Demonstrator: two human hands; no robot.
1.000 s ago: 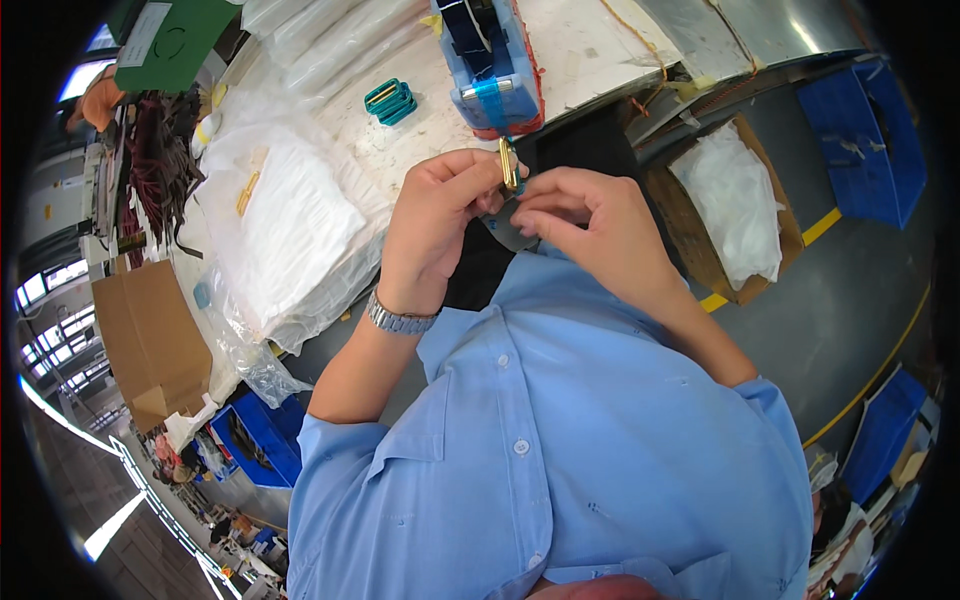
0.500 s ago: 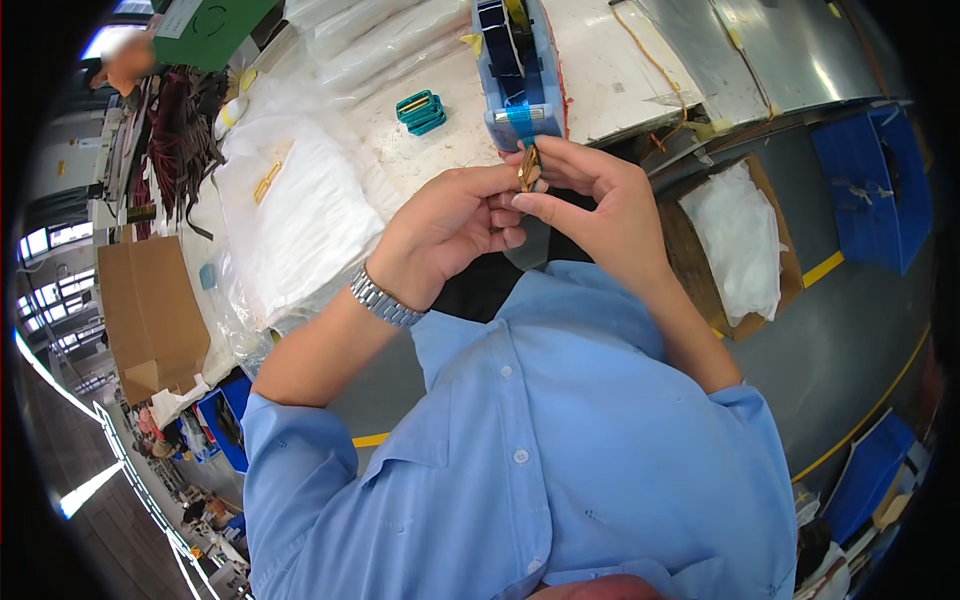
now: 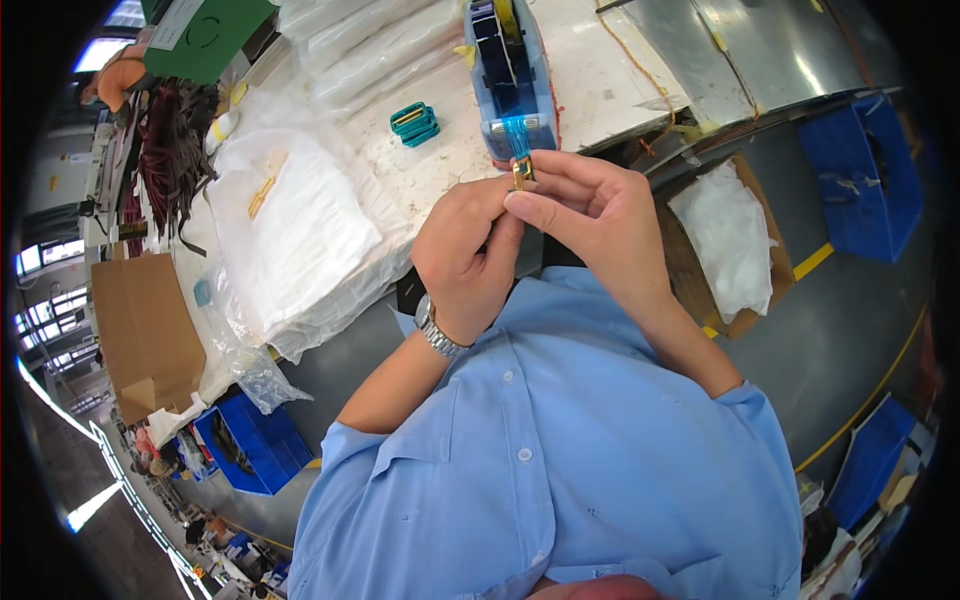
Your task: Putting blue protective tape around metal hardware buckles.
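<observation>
Between both hands is a small gold metal buckle-like piece [image 3: 518,178], at the near end of a tape dispenser [image 3: 545,110] with a light-blue body. A strip of blue tape [image 3: 517,135] runs from the dispenser's front down to the gold piece. My right hand [image 3: 605,205] pinches the piece between thumb and fingers. My left hand [image 3: 468,240], back turned up and watch on the wrist, has its fingers closed against the piece's left side; its fingertips are partly hidden. To the left on the table lie teal-wrapped metal frames [image 3: 415,124] with gold showing inside.
Several gold pieces [image 3: 262,192] rest on white sheets [image 3: 315,215] at the left. Clear plastic-wrapped bundles [image 3: 350,45] lie at the back. A carton with white wrapping [image 3: 728,235] and a blue bin [image 3: 860,180] stand at the right, another blue bin [image 3: 262,440] at lower left.
My left hand has turned over, its back now up, and its forearm has swung inward. Tape now stretches from the dispenser to the gold piece.
</observation>
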